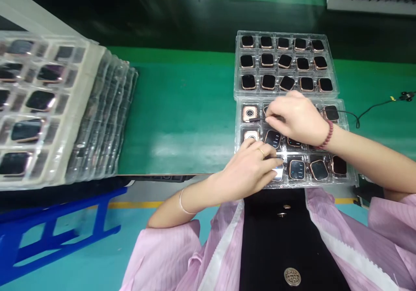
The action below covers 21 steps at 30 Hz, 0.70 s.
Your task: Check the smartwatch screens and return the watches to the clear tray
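Two clear plastic trays stand one behind the other, the near tray and the far tray, both holding square watch bodies. My right hand is closed over the near tray's back row, pinching the black end of a cable beside a watch lying back side up. My left hand rests over the tray's left front part, fingers bent and apart, touching a watch with a lit screen. Beside it, a watch shows a lit screen. Whether my left hand grips anything is unclear.
A tall stack of watch trays stands at the left end of the green table. The thin black cable runs right to a connector. A blue frame is on the floor at lower left.
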Each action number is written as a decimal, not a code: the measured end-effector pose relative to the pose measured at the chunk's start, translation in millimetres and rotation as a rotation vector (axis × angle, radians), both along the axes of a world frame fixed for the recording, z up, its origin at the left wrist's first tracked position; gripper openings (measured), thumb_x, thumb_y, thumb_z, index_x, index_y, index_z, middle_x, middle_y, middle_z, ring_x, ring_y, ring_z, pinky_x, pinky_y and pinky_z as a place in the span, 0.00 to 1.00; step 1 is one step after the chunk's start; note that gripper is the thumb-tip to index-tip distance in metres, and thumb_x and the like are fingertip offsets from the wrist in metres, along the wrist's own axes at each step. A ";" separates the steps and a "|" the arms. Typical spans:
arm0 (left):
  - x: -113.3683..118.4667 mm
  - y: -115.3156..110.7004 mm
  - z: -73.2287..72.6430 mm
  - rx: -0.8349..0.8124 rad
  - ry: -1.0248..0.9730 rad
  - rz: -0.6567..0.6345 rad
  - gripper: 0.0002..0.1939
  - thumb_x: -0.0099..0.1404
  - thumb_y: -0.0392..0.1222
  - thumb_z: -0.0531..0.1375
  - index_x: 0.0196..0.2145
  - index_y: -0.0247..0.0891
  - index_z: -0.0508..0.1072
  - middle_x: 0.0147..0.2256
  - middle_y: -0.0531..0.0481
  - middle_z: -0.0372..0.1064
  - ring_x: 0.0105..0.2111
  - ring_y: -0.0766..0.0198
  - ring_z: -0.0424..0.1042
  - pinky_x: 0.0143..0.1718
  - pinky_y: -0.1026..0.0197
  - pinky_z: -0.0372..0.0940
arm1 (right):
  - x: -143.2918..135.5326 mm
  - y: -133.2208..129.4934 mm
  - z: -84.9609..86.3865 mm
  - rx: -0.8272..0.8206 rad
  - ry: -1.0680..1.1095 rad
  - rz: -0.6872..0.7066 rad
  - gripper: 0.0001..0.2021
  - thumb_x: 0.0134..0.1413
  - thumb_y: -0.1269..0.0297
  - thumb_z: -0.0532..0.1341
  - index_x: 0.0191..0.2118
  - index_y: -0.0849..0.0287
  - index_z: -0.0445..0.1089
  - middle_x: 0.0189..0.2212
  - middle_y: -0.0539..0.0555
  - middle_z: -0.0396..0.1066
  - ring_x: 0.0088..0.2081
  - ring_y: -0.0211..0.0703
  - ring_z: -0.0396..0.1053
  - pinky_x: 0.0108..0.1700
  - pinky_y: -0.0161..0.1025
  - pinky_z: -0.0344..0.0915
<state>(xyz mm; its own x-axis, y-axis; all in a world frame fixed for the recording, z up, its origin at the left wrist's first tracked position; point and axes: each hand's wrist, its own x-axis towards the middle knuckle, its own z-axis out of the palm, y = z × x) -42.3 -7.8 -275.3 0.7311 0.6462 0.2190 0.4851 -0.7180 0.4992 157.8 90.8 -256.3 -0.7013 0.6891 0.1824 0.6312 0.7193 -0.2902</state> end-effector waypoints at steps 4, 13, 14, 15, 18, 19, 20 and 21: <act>-26.7 40.0 6.1 0.047 -0.054 0.256 0.21 0.70 0.42 0.59 0.59 0.39 0.72 0.52 0.40 0.73 0.52 0.50 0.70 0.54 0.48 0.61 | -24.0 21.6 -1.6 -0.052 -0.082 0.058 0.09 0.60 0.70 0.59 0.29 0.59 0.72 0.26 0.52 0.72 0.29 0.42 0.66 0.43 0.44 0.58; -43.4 108.5 -17.1 -0.350 -0.286 0.278 0.35 0.67 0.48 0.64 0.69 0.42 0.62 0.46 0.45 0.78 0.44 0.55 0.77 0.55 0.52 0.68 | -14.2 44.0 -5.8 -0.153 0.204 -0.172 0.09 0.59 0.70 0.60 0.28 0.59 0.73 0.21 0.48 0.70 0.25 0.38 0.63 0.34 0.38 0.55; -42.7 107.6 -20.5 -0.378 -0.323 0.281 0.35 0.67 0.47 0.64 0.68 0.42 0.62 0.41 0.47 0.79 0.42 0.57 0.78 0.54 0.53 0.68 | -12.5 43.7 -8.4 -0.156 0.188 -0.176 0.08 0.59 0.70 0.60 0.28 0.59 0.73 0.21 0.48 0.70 0.25 0.38 0.63 0.34 0.38 0.55; -42.5 106.5 -23.2 -0.395 -0.353 0.281 0.34 0.67 0.47 0.64 0.68 0.42 0.63 0.38 0.48 0.79 0.41 0.57 0.78 0.53 0.53 0.69 | -11.4 42.8 -10.6 -0.160 0.175 -0.175 0.08 0.59 0.70 0.61 0.28 0.59 0.73 0.21 0.48 0.70 0.25 0.38 0.63 0.34 0.37 0.55; -44.5 104.5 -28.9 -0.389 -0.406 0.278 0.30 0.66 0.47 0.65 0.64 0.42 0.68 0.38 0.48 0.78 0.42 0.58 0.77 0.55 0.52 0.68 | -11.0 38.9 -14.0 -0.169 0.152 -0.160 0.08 0.60 0.69 0.59 0.30 0.59 0.74 0.22 0.49 0.71 0.25 0.38 0.65 0.33 0.37 0.55; -45.5 104.7 -30.3 -0.368 -0.405 0.275 0.29 0.66 0.48 0.66 0.63 0.42 0.70 0.38 0.48 0.78 0.42 0.58 0.77 0.57 0.50 0.66 | -11.6 38.3 -14.3 -0.169 0.139 -0.157 0.09 0.60 0.69 0.59 0.30 0.59 0.74 0.22 0.49 0.71 0.25 0.38 0.65 0.33 0.37 0.55; -46.3 105.1 -31.5 -0.341 -0.390 0.268 0.28 0.66 0.48 0.66 0.62 0.42 0.71 0.37 0.49 0.78 0.42 0.58 0.77 0.60 0.48 0.63 | -12.2 38.3 -14.5 -0.162 0.118 -0.157 0.09 0.60 0.69 0.59 0.30 0.59 0.74 0.22 0.49 0.71 0.25 0.39 0.65 0.34 0.38 0.55; -46.8 105.7 -32.5 -0.312 -0.365 0.259 0.28 0.66 0.48 0.66 0.61 0.42 0.71 0.36 0.50 0.78 0.43 0.57 0.77 0.63 0.45 0.60 | -12.6 39.2 -14.3 -0.145 0.090 -0.163 0.09 0.61 0.68 0.58 0.30 0.59 0.74 0.22 0.49 0.72 0.25 0.39 0.65 0.34 0.38 0.56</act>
